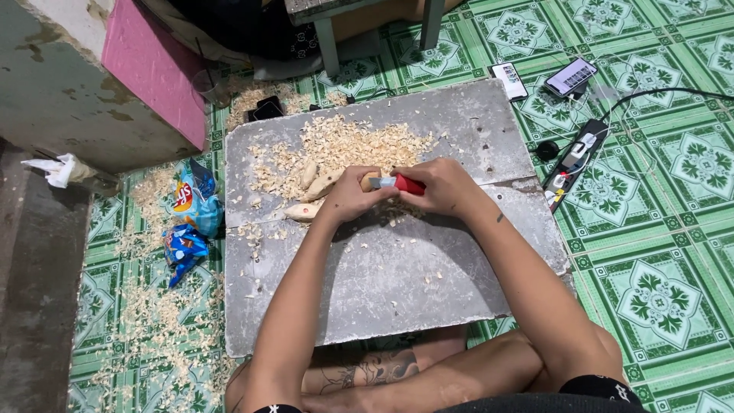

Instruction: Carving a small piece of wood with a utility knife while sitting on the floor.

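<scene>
Head view, from the left: I see blue snack bags point(189, 222) on the green tiled floor point(650, 252) just beside the grey slab point(397, 283), then pale wood shavings point(344, 145) and a few carved wooden pieces point(317, 183) spread on the slab's far half. My left hand point(350, 195) is clenched around a small pale wood piece point(370, 181), and right against it my right hand point(443, 186) grips a red-handled knife point(407, 183), blade touching the wood. Farther right, two phones point(569, 76) and a power strip point(573, 157) lie on the floor.

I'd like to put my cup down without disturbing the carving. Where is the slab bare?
The near half of the grey slab, between the forearms and its front edge, is mostly bare. The far half is crowded with wood shavings and carved pieces.
</scene>
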